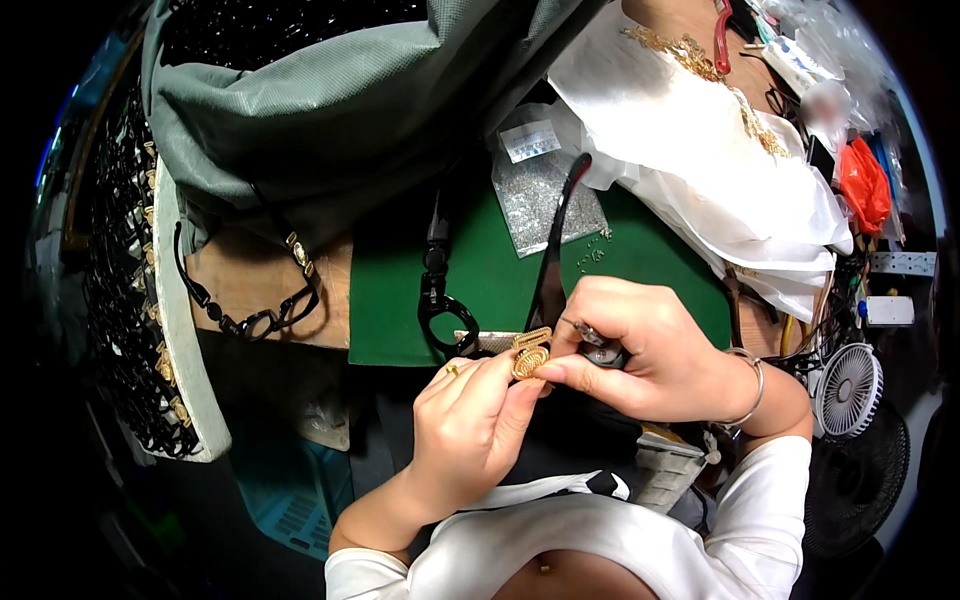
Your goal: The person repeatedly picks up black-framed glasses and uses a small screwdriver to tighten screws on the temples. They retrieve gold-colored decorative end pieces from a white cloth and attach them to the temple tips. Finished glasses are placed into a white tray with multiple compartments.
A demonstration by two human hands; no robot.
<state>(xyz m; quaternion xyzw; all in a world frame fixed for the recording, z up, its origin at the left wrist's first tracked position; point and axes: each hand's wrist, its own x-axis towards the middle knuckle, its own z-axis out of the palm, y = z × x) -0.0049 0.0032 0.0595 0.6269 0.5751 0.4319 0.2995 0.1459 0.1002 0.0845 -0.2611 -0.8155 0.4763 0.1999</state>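
Note:
Near the front edge of the green mat (660,300), my two hands meet at a gold-coloured oval ornament (530,362) with a gold rectangular buckle-like piece (533,339) just above it. My left hand (465,425) pinches the ornament from the left. The thumb of my right hand (655,350) presses on its other side. A small metal tool with a dark grip, perhaps pliers (603,352), is tucked in the right fingers; its tip is partly hidden. A black strap (552,255) with a reddish end runs up from the gold pieces across the mat.
Left of my hands lie a looped black strap (432,270) and another with gold trim (300,255). A clear bag of small metal parts (545,205) sits on the mat. White sheeting (690,130) with gold pieces lies right, grey-green cloth (290,110) upper left. Fans (850,390) stand at right.

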